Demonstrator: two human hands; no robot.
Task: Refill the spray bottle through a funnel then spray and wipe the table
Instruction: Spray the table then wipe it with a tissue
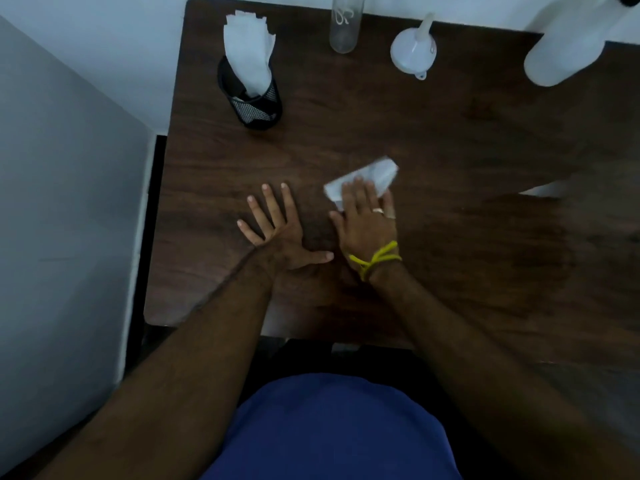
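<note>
2 hands on the dark wood counter (450, 133); left hand (277, 233) flat, fingers spread wide, palm down, holding nothing; right hand (367, 220) just right of it, fingers straight and together, pressing a folded white tissue (374, 174) onto the counter; tissue sticks out past the fingertips toward the far right; ring on 1 finger, yellow thread band (375, 259) at the right wrist. Far edge, left to right: black mesh holder (256, 105) stuffed with white tissues; clear empty bottle (344, 26); white funnel (414, 53) resting mouth-down, spout up; white spray bottle (568, 53) at far right corner, top cropped; all well apart from the hands. Blue garment at near edge.
</note>
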